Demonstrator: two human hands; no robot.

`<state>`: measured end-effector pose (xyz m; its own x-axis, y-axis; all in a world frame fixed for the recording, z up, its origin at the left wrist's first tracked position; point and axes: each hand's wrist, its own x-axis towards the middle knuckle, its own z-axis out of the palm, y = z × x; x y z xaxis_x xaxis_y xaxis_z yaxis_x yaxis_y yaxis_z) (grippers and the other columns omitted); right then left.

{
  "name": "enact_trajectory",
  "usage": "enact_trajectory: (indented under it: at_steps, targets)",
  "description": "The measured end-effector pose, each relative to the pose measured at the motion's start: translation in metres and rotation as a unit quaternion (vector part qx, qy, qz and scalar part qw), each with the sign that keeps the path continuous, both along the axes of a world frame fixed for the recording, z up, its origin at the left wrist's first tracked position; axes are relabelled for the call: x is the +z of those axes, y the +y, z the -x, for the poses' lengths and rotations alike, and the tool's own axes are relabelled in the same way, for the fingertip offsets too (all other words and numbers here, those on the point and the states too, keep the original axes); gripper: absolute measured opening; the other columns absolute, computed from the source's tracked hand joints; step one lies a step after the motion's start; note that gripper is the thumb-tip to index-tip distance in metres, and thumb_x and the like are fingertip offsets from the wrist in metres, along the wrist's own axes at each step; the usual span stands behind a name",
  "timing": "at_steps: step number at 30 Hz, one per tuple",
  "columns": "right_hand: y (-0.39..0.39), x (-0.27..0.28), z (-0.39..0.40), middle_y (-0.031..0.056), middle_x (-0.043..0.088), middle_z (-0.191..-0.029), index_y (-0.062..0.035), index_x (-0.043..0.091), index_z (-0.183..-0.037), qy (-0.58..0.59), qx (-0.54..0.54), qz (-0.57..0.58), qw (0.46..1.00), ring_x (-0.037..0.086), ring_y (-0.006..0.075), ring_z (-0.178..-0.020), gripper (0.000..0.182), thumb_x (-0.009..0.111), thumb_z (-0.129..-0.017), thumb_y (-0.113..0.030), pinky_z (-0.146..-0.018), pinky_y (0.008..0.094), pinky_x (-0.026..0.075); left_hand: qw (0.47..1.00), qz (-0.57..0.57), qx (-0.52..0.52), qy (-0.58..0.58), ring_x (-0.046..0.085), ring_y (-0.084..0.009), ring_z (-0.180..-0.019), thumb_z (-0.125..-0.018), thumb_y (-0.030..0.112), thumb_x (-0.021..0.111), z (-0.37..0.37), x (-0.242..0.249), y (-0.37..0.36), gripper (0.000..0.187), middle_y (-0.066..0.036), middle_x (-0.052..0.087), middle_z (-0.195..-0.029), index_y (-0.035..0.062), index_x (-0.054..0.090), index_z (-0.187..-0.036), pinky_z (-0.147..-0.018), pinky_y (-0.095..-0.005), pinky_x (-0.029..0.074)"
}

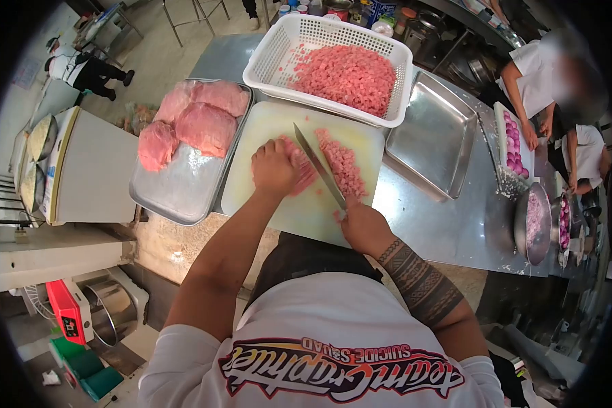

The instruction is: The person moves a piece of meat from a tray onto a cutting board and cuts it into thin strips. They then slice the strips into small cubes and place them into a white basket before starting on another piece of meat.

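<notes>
the person's left hand [275, 168] lies palm down on the piece of meat [307, 178], fingers bent and drawn close together over it, holding it against the cutting board [289, 219]. the right hand [367, 228] is wrapped around the handle of the knife [323, 169], nearer the person's body than the left hand and off to its right. from the right hand the knife's long axis runs forward and leftward, its point reaching a little beyond the fingers of the left hand. the blade lies between two lots of meat: the piece just left of it, under the left hand, and the diced meat [343, 163] just right of it, ahead of the right hand. the left hand is the nearer one to the piece; whether the blade touches it is hard to tell from above. ahead of both hands sits the white basket [319, 100] with a pink heap [347, 76] inside. left of the left hand, the metal tray [177, 194] carries larger slabs [207, 126]; ahead and right of the right hand, the steel pan [432, 115] rests on the tabletop [421, 224]
</notes>
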<state>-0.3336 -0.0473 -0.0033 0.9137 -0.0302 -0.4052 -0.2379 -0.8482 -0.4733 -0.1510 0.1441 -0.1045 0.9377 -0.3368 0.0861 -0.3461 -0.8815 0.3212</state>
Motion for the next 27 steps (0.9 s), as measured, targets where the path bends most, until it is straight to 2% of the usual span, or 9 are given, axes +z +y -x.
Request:
enact_trajectory:
  at_steps: [3,6,9,12,15,18,21,24,27]
  targets:
    - [-0.001,0.01,0.002,0.0285,0.073,-0.097,0.0039,0.05,-0.122,-0.004,0.025,0.003,1.0,0.072,0.0467,-0.093,0.031,0.051,-0.107,-0.023,-0.083,0.0571,0.056,0.998,-0.051,-0.013,-0.028,0.055,-0.0406,-0.129,-0.1,0.041,0.062,0.011,0.007,-0.004,0.058,-0.021,0.057,-0.142,0.0012,0.052,-0.141,-0.107,-0.0545,0.042]
    - [-0.001,0.003,0.002,0.0278,0.073,-0.096,0.0031,0.05,-0.121,0.006,0.035,0.003,0.999,0.072,0.0466,-0.093,0.03,0.051,-0.107,-0.023,-0.082,0.0574,0.055,0.998,-0.044,-0.028,-0.03,0.054,-0.0406,-0.129,-0.1,0.041,0.063,0.014,0.004,-0.002,0.062,-0.02,0.056,-0.144,0.0006,0.05,-0.145,-0.108,-0.0554,0.04]
    - [0.001,0.004,-0.002,0.0281,0.073,-0.096,0.0027,0.049,-0.118,0.021,0.027,0.007,0.999,0.072,0.0463,-0.093,0.028,0.051,-0.107,-0.023,-0.083,0.0574,0.056,0.996,-0.052,-0.071,-0.027,0.05,-0.0416,-0.134,-0.093,0.053,0.07,0.022,0.01,0.002,0.083,-0.02,0.052,-0.149,0.0008,0.044,-0.153,-0.113,-0.0564,0.037]
    - [0.003,0.001,-0.005,0.0289,0.073,-0.094,0.0024,0.049,-0.116,0.01,0.019,0.012,1.0,0.073,0.0466,-0.093,0.025,0.051,-0.106,-0.021,-0.082,0.0573,0.056,0.994,-0.022,-0.107,-0.01,0.045,-0.0432,-0.14,-0.083,0.066,0.077,0.03,0.028,0.009,0.111,-0.022,0.045,-0.154,-0.0013,0.034,-0.16,-0.118,-0.0573,0.033]
    - [0.004,-0.003,-0.007,0.0298,0.072,-0.094,0.0023,0.049,-0.115,0.007,0.016,0.022,1.0,0.073,0.047,-0.092,0.024,0.052,-0.104,-0.019,-0.082,0.0572,0.057,0.988,-0.092,-0.121,-0.001,0.041,-0.0443,-0.144,-0.074,0.074,0.08,0.028,0.029,0.01,0.129,-0.025,0.042,-0.156,-0.0047,0.027,-0.161,-0.12,-0.0569,0.031]
    - [0.005,0.0,-0.009,0.0302,0.072,-0.095,0.0028,0.048,-0.116,0.009,0.008,0.007,1.0,0.073,0.0474,-0.092,0.025,0.054,-0.102,-0.017,-0.081,0.0574,0.057,0.989,-0.091,-0.115,0.017,0.04,-0.0445,-0.145,-0.076,0.075,0.078,0.027,0.024,0.007,0.131,-0.027,0.04,-0.156,-0.0082,0.024,-0.162,-0.12,-0.0571,0.031]
    - [0.003,-0.003,-0.009,0.0301,0.072,-0.094,0.0032,0.048,-0.117,0.001,0.011,0.014,1.0,0.073,0.0475,-0.091,0.027,0.055,-0.102,-0.018,-0.08,0.0574,0.057,0.989,-0.096,-0.112,-0.009,0.045,-0.0442,-0.142,-0.077,0.076,0.077,0.026,0.025,0.008,0.122,-0.025,0.047,-0.152,-0.0043,0.034,-0.158,-0.119,-0.0589,0.032]
    - [-0.001,-0.003,-0.009,0.0293,0.073,-0.094,0.0031,0.049,-0.119,-0.006,0.015,0.017,1.0,0.073,0.0475,-0.09,0.03,0.057,-0.102,-0.021,-0.079,0.0574,0.057,0.997,-0.011,-0.078,0.023,0.056,-0.0427,-0.13,-0.091,0.063,0.071,0.012,0.03,0.006,0.082,-0.021,0.059,-0.139,0.0015,0.054,-0.143,-0.112,-0.0577,0.04]
    - [-0.004,-0.002,-0.012,0.0281,0.073,-0.094,0.0022,0.05,-0.119,0.011,0.007,0.0,1.0,0.073,0.0471,-0.09,0.032,0.059,-0.101,-0.023,-0.079,0.0571,0.057,0.991,0.121,-0.037,0.053,0.06,-0.0408,-0.124,-0.103,0.041,0.058,-0.003,0.01,-0.001,0.046,-0.018,0.065,-0.131,0.0051,0.061,-0.132,-0.108,-0.0561,0.044]
